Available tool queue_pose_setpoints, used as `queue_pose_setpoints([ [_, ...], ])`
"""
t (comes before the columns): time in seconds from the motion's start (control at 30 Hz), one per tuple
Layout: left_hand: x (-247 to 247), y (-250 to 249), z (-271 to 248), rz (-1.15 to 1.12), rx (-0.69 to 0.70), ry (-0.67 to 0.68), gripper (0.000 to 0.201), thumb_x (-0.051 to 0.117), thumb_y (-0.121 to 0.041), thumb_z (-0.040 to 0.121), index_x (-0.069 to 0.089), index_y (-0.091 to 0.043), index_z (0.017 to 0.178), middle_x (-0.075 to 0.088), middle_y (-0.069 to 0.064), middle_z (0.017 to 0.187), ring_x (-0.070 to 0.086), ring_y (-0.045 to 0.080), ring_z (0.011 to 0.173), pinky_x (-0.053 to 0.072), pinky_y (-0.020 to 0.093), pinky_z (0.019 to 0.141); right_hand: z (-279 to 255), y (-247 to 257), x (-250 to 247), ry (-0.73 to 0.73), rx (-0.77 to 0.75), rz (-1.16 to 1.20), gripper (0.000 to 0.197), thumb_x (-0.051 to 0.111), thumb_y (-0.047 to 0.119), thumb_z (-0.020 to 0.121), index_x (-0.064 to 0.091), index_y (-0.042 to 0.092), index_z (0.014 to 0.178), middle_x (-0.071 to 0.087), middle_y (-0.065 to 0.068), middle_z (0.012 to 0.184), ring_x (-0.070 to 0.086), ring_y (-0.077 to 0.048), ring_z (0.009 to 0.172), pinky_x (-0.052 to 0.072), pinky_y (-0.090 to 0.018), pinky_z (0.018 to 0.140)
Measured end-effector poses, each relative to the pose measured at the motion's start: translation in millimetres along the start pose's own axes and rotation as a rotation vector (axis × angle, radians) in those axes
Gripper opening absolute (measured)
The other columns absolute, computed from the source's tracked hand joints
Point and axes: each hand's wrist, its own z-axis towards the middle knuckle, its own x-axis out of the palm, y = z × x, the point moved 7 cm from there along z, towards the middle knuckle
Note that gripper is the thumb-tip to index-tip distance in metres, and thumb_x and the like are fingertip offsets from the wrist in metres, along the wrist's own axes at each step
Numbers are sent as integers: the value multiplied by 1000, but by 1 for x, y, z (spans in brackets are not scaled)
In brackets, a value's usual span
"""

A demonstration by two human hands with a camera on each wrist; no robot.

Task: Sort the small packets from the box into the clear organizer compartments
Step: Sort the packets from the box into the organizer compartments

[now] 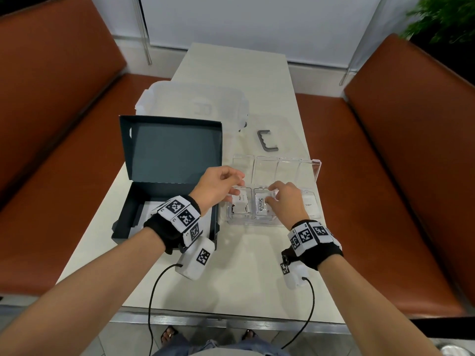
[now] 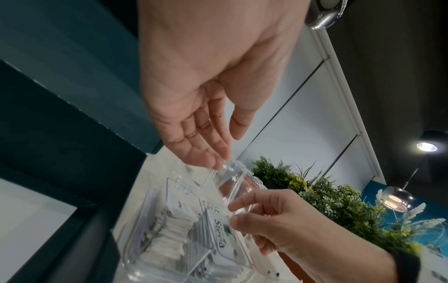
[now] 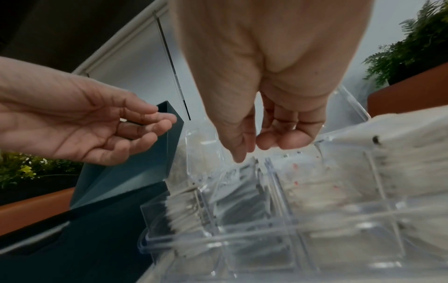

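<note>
The clear organizer lies on the white table with its lid standing open behind it. Its compartments hold white packets, a Stevia packet and a Sugar packet. My right hand hangs over the middle compartments with curled fingers. Its thumb and forefinger pinch the Stevia packet. My left hand hovers above the leftmost compartment, fingers relaxed and holding nothing. The dark box stands open to the left. My left wrist hides part of its inside, where something white lies.
The box's raised lid stands behind the box. Further back are a translucent plastic bin and a grey metal handle. Orange benches flank the narrow table. Black cables hang from both wrists over the near edge.
</note>
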Motion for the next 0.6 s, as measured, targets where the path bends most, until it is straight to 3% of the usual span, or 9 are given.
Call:
queue_pose_setpoints([
  [0.13,-33,-3,-13,65,43,-41,15,56,-19,97,67,-17,107,72,0,99,67,10,78,52,22,69,-4,28,-14,-36,-107,41,20,56,8,91,68,10,106,60,-11,97,50,-12,75,31,-10,64],
  [0.27,-100,9,-33,292,108,-143,13,62,-19,94,69,-21,104,72,-2,96,67,10,84,50,19,69,-16,92,5,122,-258,147,19,56,6,90,71,10,102,62,-3,85,55,-14,71,36,0,60],
  [0.37,-153,28,-46,590,84,-246,24,65,-19,91,64,-19,115,66,1,107,61,8,88,46,19,74,-30,147,46,386,-391,133,20,59,9,90,69,10,108,64,-1,84,57,-12,75,40,-11,68],
  [0.47,-185,63,-56,841,-126,-260,48,67,-27,90,48,-19,134,49,11,126,57,24,102,50,34,89,-43,184,97,681,-491,-83,30,63,16,89,63,14,119,67,-7,99,60,-16,85,45,-23,79],
  [0.53,-192,87,-62,849,-245,-206,55,65,-32,91,41,-16,138,42,15,131,55,28,104,47,35,87,-45,192,123,801,-499,-264,41,67,17,87,56,17,127,62,-11,109,64,-24,91,52,-34,84],
  [0.6,-192,103,-62,850,-268,-132,51,61,-30,94,41,-11,136,48,18,125,53,27,95,43,33,77,-42,190,140,854,-509,-492,55,69,15,84,48,18,134,57,-13,116,62,-28,94,53,-34,78],
])
